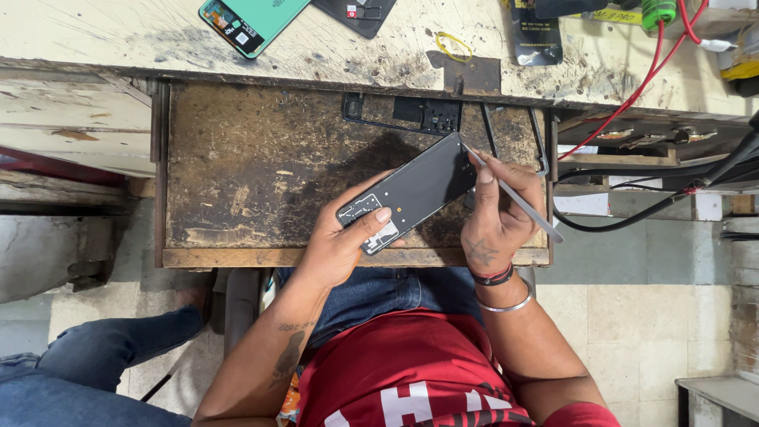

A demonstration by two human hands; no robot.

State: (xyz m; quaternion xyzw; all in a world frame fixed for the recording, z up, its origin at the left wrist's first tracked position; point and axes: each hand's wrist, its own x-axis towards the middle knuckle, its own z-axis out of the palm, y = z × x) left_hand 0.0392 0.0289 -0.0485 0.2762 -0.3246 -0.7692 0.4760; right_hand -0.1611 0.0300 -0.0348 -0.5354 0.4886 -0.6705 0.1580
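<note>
Pulled-out drawer: worn, stained wooden floor; holds a black phone frame part at its back edge. Above the drawer: opened black phone, back cover off, held tilted. Left hand: grip clamped on the phone's lower end, thumb across its face. Right hand: grip closed on metal tweezers, tip touching the phone's upper corner. Counter beyond: green phone, yellow rubber band, red cables
</note>
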